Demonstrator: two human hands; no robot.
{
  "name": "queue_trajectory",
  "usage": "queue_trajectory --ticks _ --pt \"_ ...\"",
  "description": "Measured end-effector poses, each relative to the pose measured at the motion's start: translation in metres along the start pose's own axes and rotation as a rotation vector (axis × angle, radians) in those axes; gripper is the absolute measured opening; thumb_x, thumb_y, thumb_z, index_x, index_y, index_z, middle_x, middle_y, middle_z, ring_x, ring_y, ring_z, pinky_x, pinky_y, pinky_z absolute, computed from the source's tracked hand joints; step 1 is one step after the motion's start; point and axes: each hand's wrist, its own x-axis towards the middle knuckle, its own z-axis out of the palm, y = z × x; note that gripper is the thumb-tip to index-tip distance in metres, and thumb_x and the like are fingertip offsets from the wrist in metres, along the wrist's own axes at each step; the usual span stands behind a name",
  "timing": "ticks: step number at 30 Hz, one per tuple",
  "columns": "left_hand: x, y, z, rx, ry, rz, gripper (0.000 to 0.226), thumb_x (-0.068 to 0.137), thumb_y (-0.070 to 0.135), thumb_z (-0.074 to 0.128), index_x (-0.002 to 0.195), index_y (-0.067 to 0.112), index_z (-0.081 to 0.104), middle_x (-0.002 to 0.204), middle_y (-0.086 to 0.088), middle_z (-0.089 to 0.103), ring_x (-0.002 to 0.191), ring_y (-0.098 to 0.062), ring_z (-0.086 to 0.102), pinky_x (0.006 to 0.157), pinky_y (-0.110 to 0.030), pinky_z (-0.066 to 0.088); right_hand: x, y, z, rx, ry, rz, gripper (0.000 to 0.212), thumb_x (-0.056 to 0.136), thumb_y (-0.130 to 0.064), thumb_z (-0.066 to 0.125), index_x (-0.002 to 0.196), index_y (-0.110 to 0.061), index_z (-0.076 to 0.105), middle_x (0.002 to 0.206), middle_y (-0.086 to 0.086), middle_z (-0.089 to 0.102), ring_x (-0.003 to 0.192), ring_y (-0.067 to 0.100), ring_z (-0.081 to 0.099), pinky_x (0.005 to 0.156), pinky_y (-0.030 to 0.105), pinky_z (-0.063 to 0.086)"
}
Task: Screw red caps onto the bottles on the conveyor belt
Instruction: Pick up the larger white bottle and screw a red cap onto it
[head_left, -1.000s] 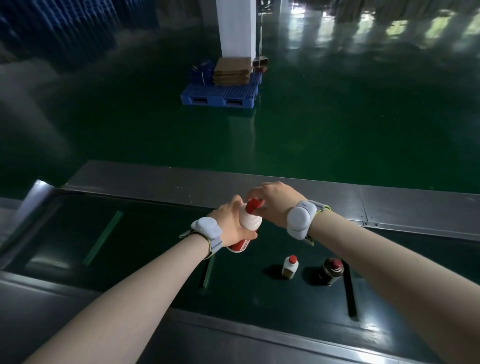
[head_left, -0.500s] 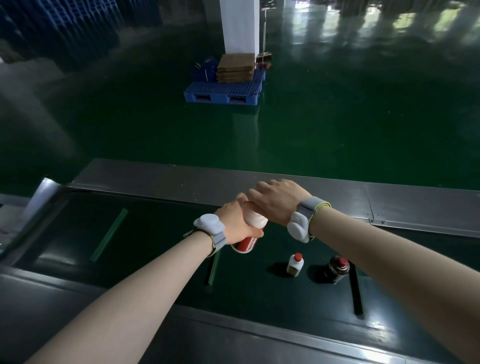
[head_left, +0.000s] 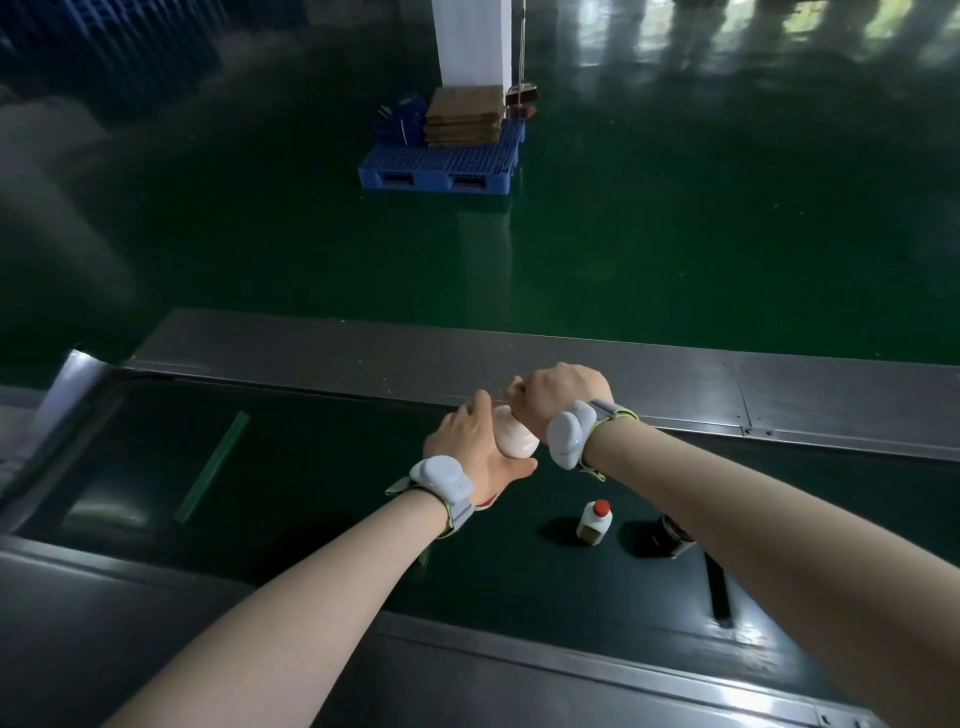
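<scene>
Right hand (head_left: 563, 397) covers top of white bottle (head_left: 514, 440); cap unseen. Left hand (head_left: 475, 449) hides bottle's lower body. Right forearm cuts off dark bottle (head_left: 670, 538); its top hidden.

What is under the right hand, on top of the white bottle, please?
The right hand closes over the top of the white bottle, held by the left hand. Any cap beneath is covered and cannot be seen.

Small bottle (head_left: 594, 523) on belt (head_left: 311, 499), left of can (head_left: 670, 538).
</scene>
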Motion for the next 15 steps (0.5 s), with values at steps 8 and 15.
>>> queue_trajectory --ticks 8,15 --pt "0.016 -0.020 0.020 -0.066 -0.011 -0.027 0.093 0.063 0.071 0.081 0.132 0.021 0.044 0.124 -0.001 0.062 0.112 -0.029 0.064 0.077 -0.037 0.047 0.011 -0.005 0.009 0.048 0.042 -0.002 0.068 0.105 -0.057 0.028 0.064 -0.013 0.058 0.064 0.002 0.058 0.063 0.028 0.060 0.049 0.027 0.032" --pt "0.031 -0.033 0.015 -0.166 -0.178 0.012 0.076 0.054 0.075 0.081 0.105 0.041 0.037 0.103 0.015 0.063 0.086 -0.018 0.066 0.069 -0.035 0.051 0.018 0.004 0.026 -0.034 0.144 -0.225 0.065 0.103 -0.057 0.024 0.062 -0.017 0.053 0.063 -0.005 0.058 0.057 0.027 0.059 0.053 0.030 0.040"
